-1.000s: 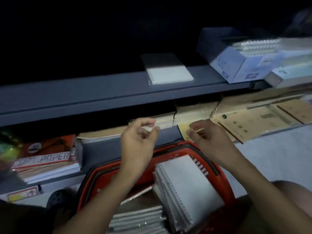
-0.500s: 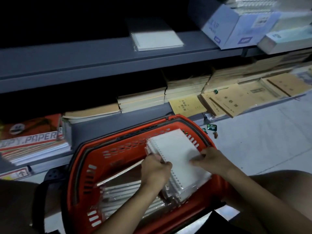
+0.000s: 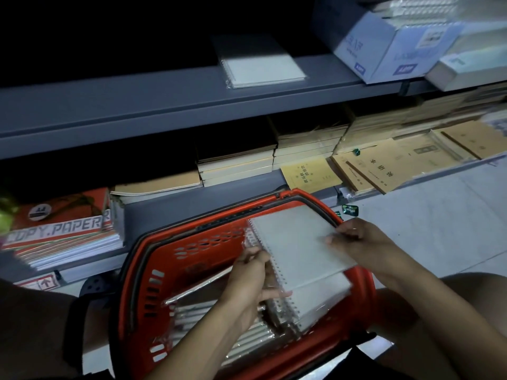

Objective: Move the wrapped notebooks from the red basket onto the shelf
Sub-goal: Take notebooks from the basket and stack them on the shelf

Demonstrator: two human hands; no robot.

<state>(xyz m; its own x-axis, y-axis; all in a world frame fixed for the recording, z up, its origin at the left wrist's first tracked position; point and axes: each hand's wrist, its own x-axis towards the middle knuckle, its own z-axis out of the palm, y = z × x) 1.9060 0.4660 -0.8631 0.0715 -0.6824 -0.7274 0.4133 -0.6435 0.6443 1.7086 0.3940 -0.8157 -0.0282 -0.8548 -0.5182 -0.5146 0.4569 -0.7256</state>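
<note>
Both forearms reaching in from 6 o'clock, converging toward centre. Left hand [image 3: 251, 272] curled, fingers gripping at 9 o'clock of the held load; right hand [image 3: 359, 242] pinching at 3 o'clock, thumb on top.

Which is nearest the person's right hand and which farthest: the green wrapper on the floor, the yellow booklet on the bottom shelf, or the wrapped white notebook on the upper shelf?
From the right hand:
1. Green wrapper, on the floor just above it.
2. Yellow booklet, bottom shelf, up-left.
3. Wrapped white notebook, upper shelf, farthest.
</note>
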